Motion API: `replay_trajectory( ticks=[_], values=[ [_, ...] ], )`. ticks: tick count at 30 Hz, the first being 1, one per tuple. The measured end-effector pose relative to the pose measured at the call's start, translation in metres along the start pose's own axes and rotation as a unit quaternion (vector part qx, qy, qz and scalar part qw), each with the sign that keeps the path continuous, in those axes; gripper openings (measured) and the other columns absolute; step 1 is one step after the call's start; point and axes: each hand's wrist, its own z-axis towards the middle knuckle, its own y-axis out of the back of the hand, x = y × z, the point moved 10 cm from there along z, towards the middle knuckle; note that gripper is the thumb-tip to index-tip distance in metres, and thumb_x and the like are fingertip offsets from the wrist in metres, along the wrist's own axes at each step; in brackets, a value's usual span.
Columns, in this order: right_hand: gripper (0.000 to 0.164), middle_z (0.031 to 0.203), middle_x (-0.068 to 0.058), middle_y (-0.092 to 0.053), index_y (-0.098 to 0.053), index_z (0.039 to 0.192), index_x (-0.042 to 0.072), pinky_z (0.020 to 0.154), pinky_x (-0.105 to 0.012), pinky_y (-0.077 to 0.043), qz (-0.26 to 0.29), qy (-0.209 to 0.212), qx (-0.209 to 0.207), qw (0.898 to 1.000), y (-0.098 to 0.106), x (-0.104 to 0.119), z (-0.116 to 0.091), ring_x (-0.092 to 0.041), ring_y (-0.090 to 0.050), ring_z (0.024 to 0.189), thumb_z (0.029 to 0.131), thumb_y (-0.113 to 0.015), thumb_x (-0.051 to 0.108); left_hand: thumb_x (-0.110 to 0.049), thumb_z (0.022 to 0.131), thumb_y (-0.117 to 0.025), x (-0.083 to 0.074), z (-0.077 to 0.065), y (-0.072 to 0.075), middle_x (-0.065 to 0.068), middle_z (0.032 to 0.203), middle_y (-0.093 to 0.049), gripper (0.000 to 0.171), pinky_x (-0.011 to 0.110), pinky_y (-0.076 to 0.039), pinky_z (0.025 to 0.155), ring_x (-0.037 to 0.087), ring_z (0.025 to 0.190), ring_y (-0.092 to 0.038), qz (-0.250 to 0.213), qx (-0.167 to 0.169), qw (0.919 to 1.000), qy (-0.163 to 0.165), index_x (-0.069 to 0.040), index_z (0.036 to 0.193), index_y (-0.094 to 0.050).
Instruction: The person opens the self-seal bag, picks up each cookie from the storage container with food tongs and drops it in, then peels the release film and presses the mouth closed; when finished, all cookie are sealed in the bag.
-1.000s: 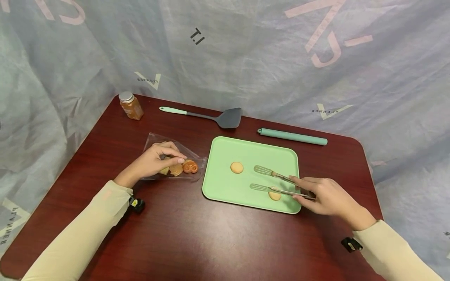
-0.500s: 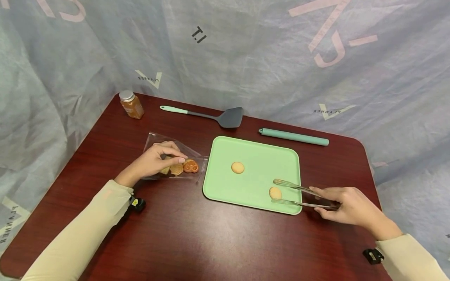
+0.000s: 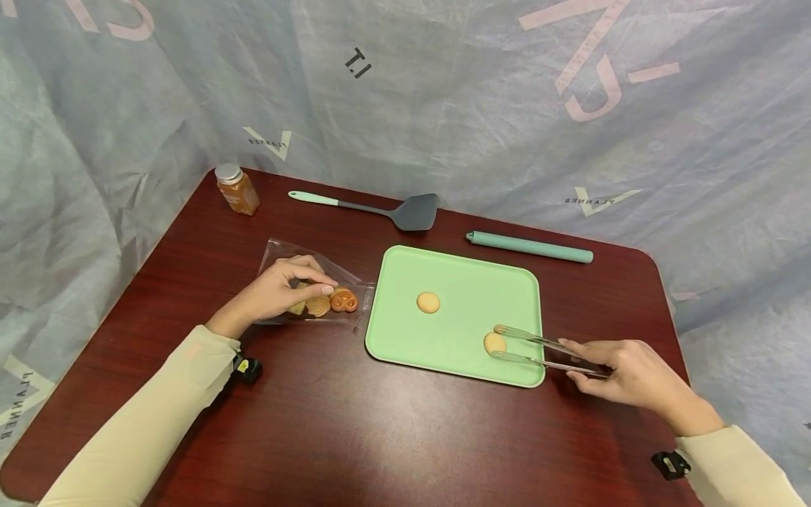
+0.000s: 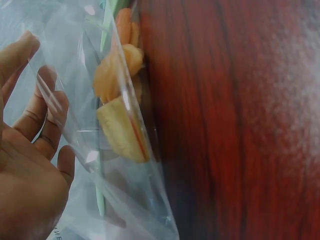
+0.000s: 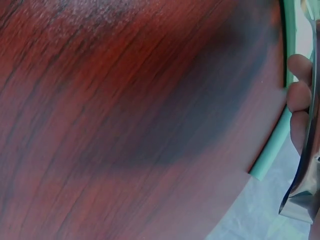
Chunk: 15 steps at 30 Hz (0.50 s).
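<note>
My left hand (image 3: 279,287) pinches the upper layer of a clear plastic bag (image 3: 364,310) between thumb and fingers. Inside lie several cookies, among them a pretzel-shaped one (image 3: 344,301) and a pale wedge-like one (image 4: 121,131). My right hand (image 3: 643,377) grips metal tongs (image 3: 548,365) with whisk-like wire tips. Those tips straddle a round cookie (image 3: 494,343) near the front right corner of the green tray (image 3: 456,271). A second round cookie (image 3: 428,303) rests left of the tray's middle. In the right wrist view only the tongs' handle (image 5: 311,135) and some fingertips (image 5: 299,95) show.
A grey spatula (image 3: 415,213) with a mint handle and a teal rod (image 3: 532,247) lie along the table's back edge. The jar (image 3: 237,191) with a silver lid stands at the back left. A grey curtain (image 3: 405,105) hangs behind the red-brown table (image 3: 355,429).
My right hand has drawn back to the right, bringing the tongs' tips from over the tray down around the front right cookie. That cookie has shifted slightly. My left hand stays put.
</note>
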Motion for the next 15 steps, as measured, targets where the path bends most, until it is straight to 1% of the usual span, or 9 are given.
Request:
replay_trajectory(
  ticks=[3, 10, 12, 15],
  values=[
    [0.048, 0.095, 0.014, -0.073, -0.075, 0.125, 0.017, 0.056, -0.018, -0.045, -0.001, -0.006, 0.002, 1.0, -0.001, 0.0, 0.001, 0.007, -0.057, 0.066, 0.077, -0.082, 0.025, 0.007, 0.089, -0.074, 0.002, 0.0, 0.0, 0.01, 0.092, -0.068, 0.017, 0.034, -0.044, 0.066, 0.019, 0.081, -0.057, -0.002, 0.001, 1.0, 0.003, -0.004, 0.102, -0.08],
    [0.049, 0.094, 0.015, -0.072, -0.074, 0.126, 0.017, 0.057, -0.018, -0.046, 0.001, -0.006, 0.001, 1.0, -0.005, 0.0, 0.006, 0.005, -0.059, 0.068, 0.078, -0.082, 0.024, 0.006, 0.089, -0.075, 0.003, 0.0, -0.001, 0.01, 0.092, -0.068, 0.018, 0.038, -0.044, 0.067, 0.022, 0.082, -0.057, -0.004, 0.005, 1.0, 0.006, -0.005, 0.103, -0.08],
    [0.049, 0.094, 0.016, -0.071, -0.074, 0.126, 0.017, 0.058, -0.017, -0.044, 0.004, -0.012, 0.005, 1.0, -0.006, -0.001, 0.007, 0.006, -0.056, 0.066, 0.078, -0.083, 0.024, 0.006, 0.089, -0.075, 0.003, 0.0, -0.001, 0.01, 0.093, -0.068, 0.018, 0.038, -0.044, 0.067, 0.022, 0.082, -0.057, -0.003, 0.005, 1.0, 0.007, -0.005, 0.103, -0.08],
    [0.05, 0.092, 0.018, -0.07, -0.074, 0.126, 0.016, 0.057, -0.015, -0.042, 0.01, -0.008, 0.001, 1.0, -0.006, 0.001, 0.01, 0.007, -0.051, 0.063, 0.077, -0.084, 0.023, 0.006, 0.089, -0.074, 0.003, 0.001, -0.001, 0.01, 0.093, -0.068, 0.017, 0.037, -0.044, 0.067, 0.022, 0.082, -0.058, -0.002, 0.006, 1.0, 0.007, -0.003, 0.102, -0.08]
  ],
)
